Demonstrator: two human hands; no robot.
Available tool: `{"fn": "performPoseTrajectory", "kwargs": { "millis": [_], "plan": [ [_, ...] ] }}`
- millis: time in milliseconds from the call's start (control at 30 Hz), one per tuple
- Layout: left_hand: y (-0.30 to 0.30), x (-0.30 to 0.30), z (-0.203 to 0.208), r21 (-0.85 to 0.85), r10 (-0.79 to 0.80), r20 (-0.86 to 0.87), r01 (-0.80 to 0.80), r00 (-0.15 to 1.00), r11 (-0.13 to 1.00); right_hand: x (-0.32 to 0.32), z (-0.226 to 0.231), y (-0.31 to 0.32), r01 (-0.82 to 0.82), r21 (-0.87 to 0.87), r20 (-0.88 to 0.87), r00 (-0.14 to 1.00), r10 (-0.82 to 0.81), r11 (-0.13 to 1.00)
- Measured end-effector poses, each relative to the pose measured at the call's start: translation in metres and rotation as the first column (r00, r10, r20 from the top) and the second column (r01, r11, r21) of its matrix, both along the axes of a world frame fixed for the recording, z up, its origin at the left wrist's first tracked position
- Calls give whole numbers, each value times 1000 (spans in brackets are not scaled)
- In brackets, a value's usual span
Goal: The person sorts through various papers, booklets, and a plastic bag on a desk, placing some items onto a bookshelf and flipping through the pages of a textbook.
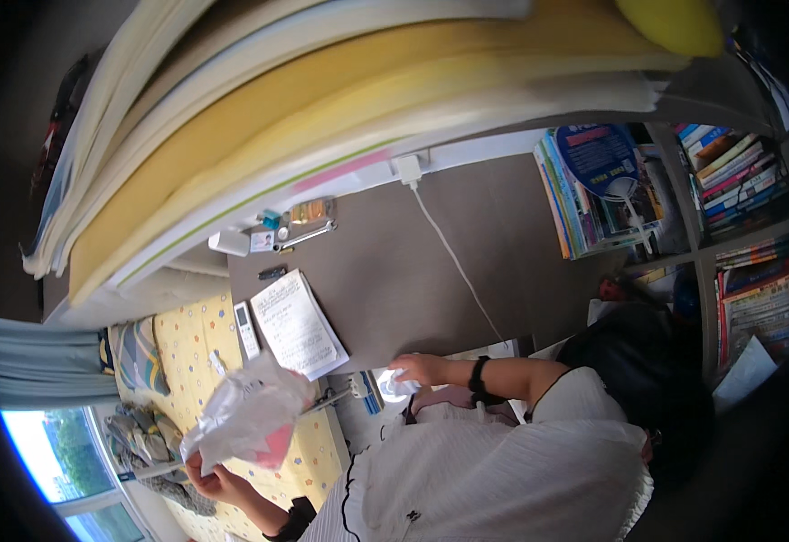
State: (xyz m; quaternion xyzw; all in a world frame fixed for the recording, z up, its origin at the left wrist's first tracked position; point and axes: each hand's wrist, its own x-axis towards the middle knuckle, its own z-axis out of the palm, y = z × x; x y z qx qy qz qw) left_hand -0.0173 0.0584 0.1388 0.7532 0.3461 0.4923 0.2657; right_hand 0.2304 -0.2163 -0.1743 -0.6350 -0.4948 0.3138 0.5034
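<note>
left hand [212,477]: closed on crumpled translucent plastic bag [248,415] above yellow dotted bed sheet [197,336] | right hand [420,369]: fingers curled on white cloth [396,386] at grey table [467,298] edge | advice: support bag underneath, lift cloth slowly.

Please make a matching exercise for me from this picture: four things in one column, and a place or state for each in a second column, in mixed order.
Things:
1. plastic bag
2. hand fan
3. white cable
4. sheet of paper

Places or states:
A. runs across the desk from a plug
B. lies flat beside a white remote control
C. held up in the grip of the left hand
D. blue, propped against the books on the shelf

Pairs: 1-C, 2-D, 3-A, 4-B
</note>
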Motion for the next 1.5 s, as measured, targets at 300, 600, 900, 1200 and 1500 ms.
{"fn": "performPoseTrajectory", "kwargs": {
  "millis": [300, 600, 900, 1200, 1500],
  "plan": [
    [-1, 8, 8, 131, 108, -36, -103, 993, 986, 208, 19, 31, 882, -26, -2, 470, -883, 470],
    [-13, 152, -9, -188, -193, 156, 221, 969, 957, 6, -9, 11, -32, 11, -46, 998, 33, 999],
    [-59, 281, -36, -289, -526, 283, 594, 802, 750, 88, 34, -75, 598, -26, 602, 649, -465, 801],
    [-41, 214, -110, -318, -679, 200, 702, 706, 637, 32, 67, -94, 769, 155, 491, 485, -724, 621],
    [63, 80, -269, -226, 22, -838, -385, 545, 895, 19, 91, -102, 810, -68, 436, 549, -713, 582]
  ]
}}
